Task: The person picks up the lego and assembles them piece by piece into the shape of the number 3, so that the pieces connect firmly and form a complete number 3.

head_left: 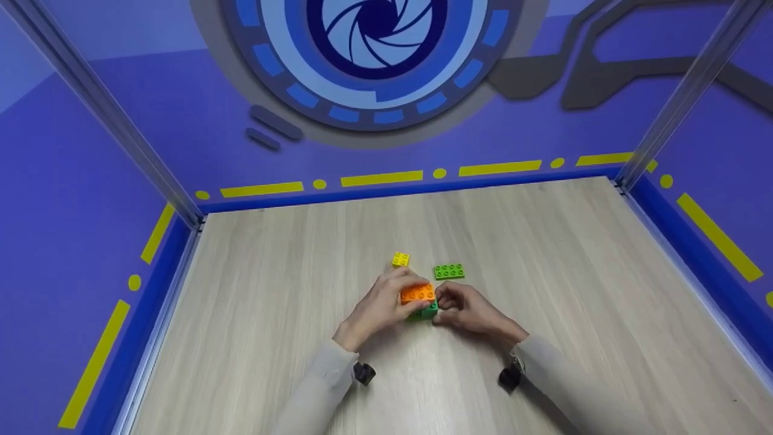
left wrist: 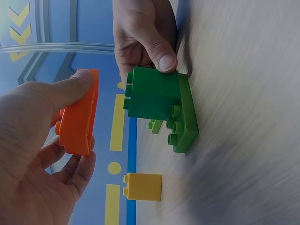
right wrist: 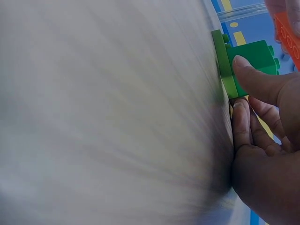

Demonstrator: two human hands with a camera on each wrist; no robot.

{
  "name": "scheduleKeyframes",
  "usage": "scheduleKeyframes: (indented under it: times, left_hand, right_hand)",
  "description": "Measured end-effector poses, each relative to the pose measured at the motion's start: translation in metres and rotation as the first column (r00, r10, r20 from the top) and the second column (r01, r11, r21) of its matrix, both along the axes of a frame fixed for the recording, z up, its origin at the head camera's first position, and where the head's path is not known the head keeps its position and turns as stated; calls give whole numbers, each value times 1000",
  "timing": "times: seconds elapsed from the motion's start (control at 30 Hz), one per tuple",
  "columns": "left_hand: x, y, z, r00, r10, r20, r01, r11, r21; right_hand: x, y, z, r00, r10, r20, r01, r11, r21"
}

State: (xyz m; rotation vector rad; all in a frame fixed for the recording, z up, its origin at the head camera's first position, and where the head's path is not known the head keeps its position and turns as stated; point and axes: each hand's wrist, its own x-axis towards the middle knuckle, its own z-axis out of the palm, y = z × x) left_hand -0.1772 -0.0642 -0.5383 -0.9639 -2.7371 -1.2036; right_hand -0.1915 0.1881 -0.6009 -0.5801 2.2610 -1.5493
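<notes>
My left hand (head_left: pixel 383 299) pinches an orange building brick (left wrist: pixel 80 119) between thumb and fingertips. It is held above a dark green brick (left wrist: pixel 154 93), with a gap between them in the left wrist view. The dark green brick sits on one end of a flat light green brick (left wrist: pixel 188 117), whose bare studs show at the other end. Low on the table, my right hand (head_left: pixel 474 309) grips the dark green brick near its base, thumb (right wrist: pixel 248 70) on one side and fingers at its end.
Beyond the left hand stands a small yellow brick (head_left: pixel 400 259). Another flat light green brick (head_left: pixel 449 271) lies just beyond the right hand. The wooden table (head_left: pixel 272 272) is bordered by blue walls (head_left: pixel 151 121) at the back and sides.
</notes>
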Motion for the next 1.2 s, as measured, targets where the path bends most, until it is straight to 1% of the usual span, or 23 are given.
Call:
scheduleKeyframes:
  times: [0.2,0.53,0.93,1.2]
  left_hand:
    - [-1,1,-2,1000,-3,-20,3,1000,5]
    - [-1,2,-7,1000,-9,4,9,1000,11]
    - [-3,5,-12,1000,-9,6,9,1000,3]
    - [-3,6,-15,1000,-13,7,13,1000,-2]
  right_hand:
    - [0,1,-2,1000,6,3,-6,1000,2]
    - [0,0,0,1000,-3,10,3,1000,25]
    - [0,0,-2,1000,-13,7,13,999,47]
    - [-1,0,-2,1000,-7,-13,7,1000,30]
